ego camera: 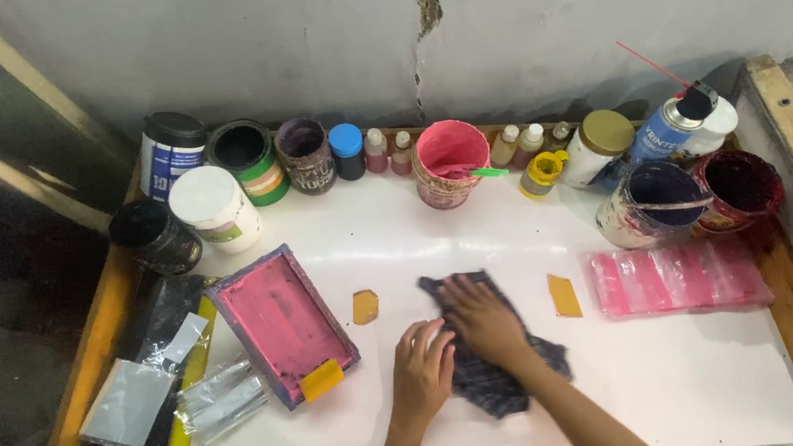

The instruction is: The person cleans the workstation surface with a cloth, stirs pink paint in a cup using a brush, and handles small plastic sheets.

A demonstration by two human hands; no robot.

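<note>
Both hands press flat on a dark striped cloth that lies on the white table, a little below the middle of the view. The right hand rests palm down on the cloth with its fingers spread toward 11 o'clock; the left hand lies at its 8 o'clock, fingers loosely together on the cloth's near edge, gripping nothing. The risk, as I judge it, is smearing: the pink-stained screen frame sits at 9 o'clock from the cloth with a yellow scraper on its lower corner, and a sideways sweep of the left forearm could knock it. Two small yellow pieces lie just beside the cloth at 10 and 2 o'clock and could be dragged under it. The open pink bucket stands well apart at 12 o'clock, and the pink plastic sheet lies apart at 3 o'clock.
</note>
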